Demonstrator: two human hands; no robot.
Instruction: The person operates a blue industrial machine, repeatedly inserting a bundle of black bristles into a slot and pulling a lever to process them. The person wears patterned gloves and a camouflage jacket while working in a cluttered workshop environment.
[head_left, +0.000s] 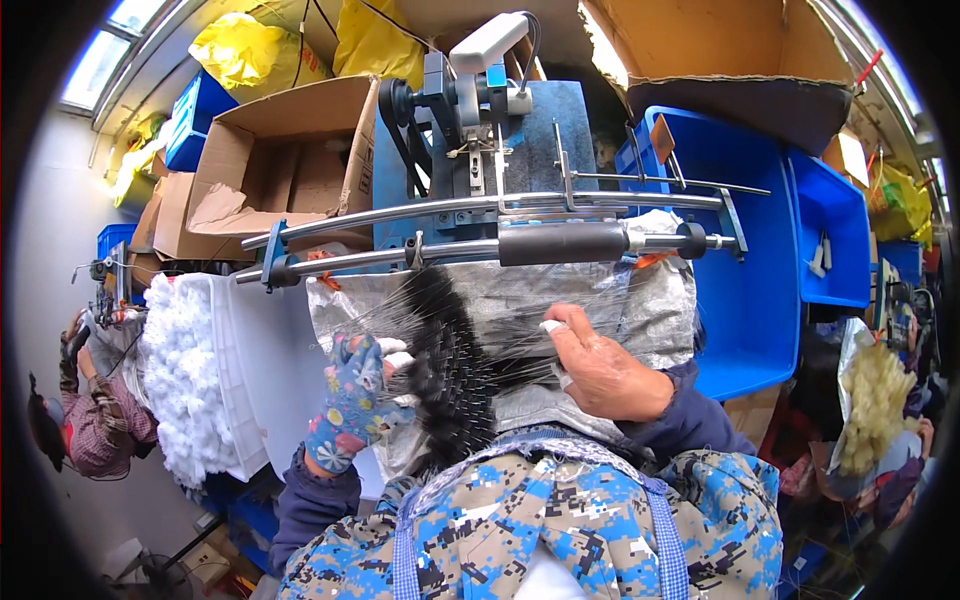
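Note:
Between my hands lies a dark, shaggy black bristle bundle (455,385), with many thin pale wires (520,347) fanning out from both its sides. My left hand (350,400), in a blue floral glove with white-covered fingertips, is closed at the bundle's left edge, gripping wire ends there. On the other side my right hand (603,368) is bare apart from white wraps on its digits. Its thumb and fingers pinch the wires' right ends. A silvery woven sheet (660,310) lies beneath the bundle, which reaches down to my camouflage apron (560,500).
Just ahead stands a blue machine (560,130) with metal rods (450,255) across its front. A cardboard box (290,160) is at left, above a white bin (235,380) of white fluff. Blue tubs (745,345) stand at right. Other people (110,410) work at both sides.

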